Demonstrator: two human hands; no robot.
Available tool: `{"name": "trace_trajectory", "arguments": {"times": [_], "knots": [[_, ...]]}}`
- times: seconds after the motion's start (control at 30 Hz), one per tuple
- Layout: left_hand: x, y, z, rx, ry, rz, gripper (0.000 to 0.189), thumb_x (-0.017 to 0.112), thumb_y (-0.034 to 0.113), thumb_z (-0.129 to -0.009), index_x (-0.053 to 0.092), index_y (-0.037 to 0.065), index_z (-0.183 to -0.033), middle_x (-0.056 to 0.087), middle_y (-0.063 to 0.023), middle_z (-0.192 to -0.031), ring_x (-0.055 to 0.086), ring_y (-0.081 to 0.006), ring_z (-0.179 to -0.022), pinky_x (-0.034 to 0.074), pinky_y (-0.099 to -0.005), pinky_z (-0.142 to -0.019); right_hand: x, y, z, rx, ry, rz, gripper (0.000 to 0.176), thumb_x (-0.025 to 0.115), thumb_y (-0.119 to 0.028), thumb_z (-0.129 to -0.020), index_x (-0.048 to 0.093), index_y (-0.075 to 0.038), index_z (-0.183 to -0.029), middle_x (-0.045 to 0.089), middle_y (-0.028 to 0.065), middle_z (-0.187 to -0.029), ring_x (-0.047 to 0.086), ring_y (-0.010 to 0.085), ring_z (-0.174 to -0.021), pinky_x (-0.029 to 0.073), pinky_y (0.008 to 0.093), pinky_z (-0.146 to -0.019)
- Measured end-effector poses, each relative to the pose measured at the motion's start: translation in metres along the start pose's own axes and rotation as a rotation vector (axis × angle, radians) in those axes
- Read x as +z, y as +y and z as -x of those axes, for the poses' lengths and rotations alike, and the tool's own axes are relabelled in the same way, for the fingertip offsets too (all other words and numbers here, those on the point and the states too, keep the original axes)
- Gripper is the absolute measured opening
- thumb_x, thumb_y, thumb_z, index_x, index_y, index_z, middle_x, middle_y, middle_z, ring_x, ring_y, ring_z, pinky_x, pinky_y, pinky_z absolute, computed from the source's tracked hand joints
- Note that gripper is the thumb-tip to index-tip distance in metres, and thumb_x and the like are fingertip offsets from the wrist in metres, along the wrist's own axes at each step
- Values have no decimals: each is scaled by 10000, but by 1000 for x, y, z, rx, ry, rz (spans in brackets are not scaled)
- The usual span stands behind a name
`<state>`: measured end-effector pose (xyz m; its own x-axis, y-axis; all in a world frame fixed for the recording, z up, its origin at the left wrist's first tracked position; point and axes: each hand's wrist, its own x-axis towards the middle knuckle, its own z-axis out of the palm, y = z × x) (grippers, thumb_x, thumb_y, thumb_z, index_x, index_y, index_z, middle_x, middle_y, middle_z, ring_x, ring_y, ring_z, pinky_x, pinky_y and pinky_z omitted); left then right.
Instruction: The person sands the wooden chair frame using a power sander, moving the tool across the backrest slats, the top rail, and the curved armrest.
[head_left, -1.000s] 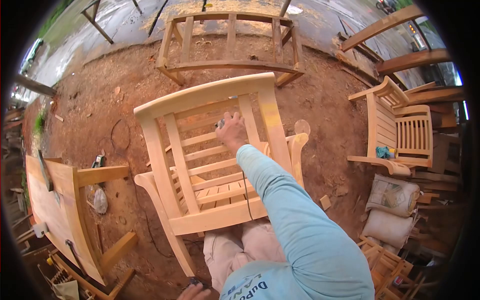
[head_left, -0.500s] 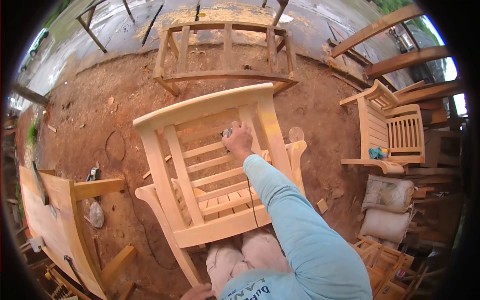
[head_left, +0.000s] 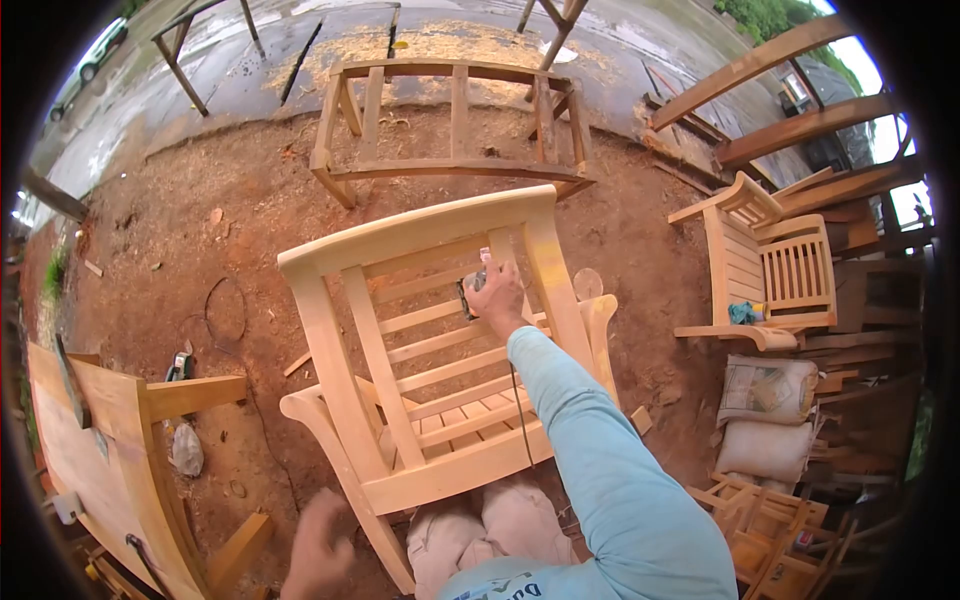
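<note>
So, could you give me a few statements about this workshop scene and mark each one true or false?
1. The right hand holds a small power tool. True.
2. The left hand is gripping the top rail of the nearest armchair. False: it is blurred, low down near a chair leg, well away from that rail.
3. A blue-green cloth is on the slatted armchair at the right. True.
4. The visible sleeve is bright red. False: it is light blue.
5. Two pale sacks lie at the right side. True.
</note>
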<state>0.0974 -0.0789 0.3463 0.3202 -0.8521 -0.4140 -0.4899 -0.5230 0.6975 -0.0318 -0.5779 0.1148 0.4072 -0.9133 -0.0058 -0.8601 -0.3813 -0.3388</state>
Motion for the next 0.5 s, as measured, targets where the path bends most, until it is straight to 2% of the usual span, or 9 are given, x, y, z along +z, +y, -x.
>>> {"name": "trace_trajectory", "arguments": {"times": [0.07,0.13,0.2,0.23,0.3,0.33,0.43,0.5], "knots": [[54,-115,-31,-232,467,236,494,629,43,-872,592,-11,-1362,606,-214,-1418,538,-340,-1392,392,-418,-1197,4,2,1,-6,7,-1,564,770,-368,-810,620,-107,-1288,558,203,-1238,577,403,-1191,549,506,-963],[96,-191,-79,-439,804,504,391,592,124,-985,599,-28,-1346,630,-205,-1381,575,-327,-1345,416,-417,-1161,7,7,1,-14,35,-6,582,774,-374,-808,612,-99,-1295,564,208,-1233,576,410,-1192,538,513,-975],[126,-240,-116,-630,885,508,395,533,248,-1069,607,-35,-1334,649,-200,-1353,597,-305,-1312,447,-406,-1106,16,11,2,-40,67,-27,614,783,-372,-803,592,-92,-1315,574,212,-1223,574,416,-1194,523,523,-992],[137,-245,-132,-737,881,486,461,491,343,-1080,619,-28,-1321,649,-220,-1355,594,-322,-1307,452,-417,-1079,16,10,3,-36,57,-43,637,791,-367,-796,578,-87,-1326,580,217,-1226,572,419,-1197,515,528,-998],[179,-290,-166,-964,850,384,592,343,475,-1103,628,9,-1328,649,-244,-1374,569,-443,-1311,443,-470,-1100,13,10,2,-29,30,-66,683,808,-358,-783,550,-76,-1349,592,228,-1231,568,426,-1203,500,539,-1011],[190,-275,-178,-951,832,303,635,304,509,-1103,619,23,-1363,657,-249,-1364,579,-456,-1300,446,-493,-1104,17,15,0,-48,42,-75,754,835,-350,-755,513,-55,-1370,602,243,-1255,565,436,-1207,492,541,-1016],[175,-219,-199,-1250,809,320,644,312,519,-1098,688,26,-1272,706,-242,-1273,632,-463,-1227,490,-528,-1050,4,7,9,54,-41,-117,757,846,-382,-735,535,-30,-1329,609,256,-1257,574,442,-1194,491,539,-1010],[179,-224,-206,-1300,830,221,621,345,517,-1090,735,39,-1163,740,-226,-1158,678,-457,-1118,524,-553,-964,20,17,10,18,54,-38,725,862,-403,-710,565,-40,-1262,651,232,-1168,634,439,-1098,522,551,-935]]}}
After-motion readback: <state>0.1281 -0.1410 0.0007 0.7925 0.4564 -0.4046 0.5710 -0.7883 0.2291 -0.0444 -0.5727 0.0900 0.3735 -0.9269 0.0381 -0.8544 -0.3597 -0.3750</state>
